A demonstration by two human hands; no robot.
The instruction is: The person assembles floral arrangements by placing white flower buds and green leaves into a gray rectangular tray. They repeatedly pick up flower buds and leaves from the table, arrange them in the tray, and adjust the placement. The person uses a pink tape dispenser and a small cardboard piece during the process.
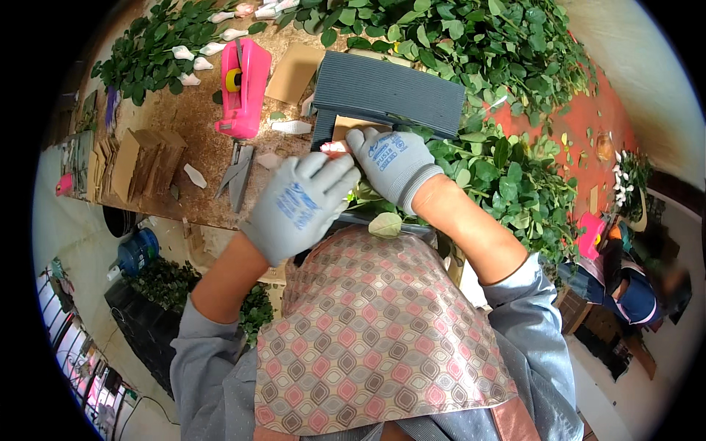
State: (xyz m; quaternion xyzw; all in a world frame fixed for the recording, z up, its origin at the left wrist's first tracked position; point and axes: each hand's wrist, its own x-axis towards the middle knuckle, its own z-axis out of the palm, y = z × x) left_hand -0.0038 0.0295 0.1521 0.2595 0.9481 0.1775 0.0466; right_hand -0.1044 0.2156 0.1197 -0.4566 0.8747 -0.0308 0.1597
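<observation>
Our gloved left hand [300, 202] and right hand [393, 162] pinch a pink rose bud [334, 148] together at twelve o'clock, before the grey corrugated sheets [390, 92]; pink tape dispenser [244, 84] at ten.

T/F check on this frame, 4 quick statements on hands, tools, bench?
1. Both hands wear grey knit gloves: left hand, right hand. True.
2. The pink plastic tape dispenser is in the left hand. False: it sits on the brown wooden bench, apart from both hands.
3. The grey metal shears lie on the bench left of the hands. True.
4. The grey ribbed cardboard stack lies on the floor. False: it rests on the bench beyond the hands.
</observation>
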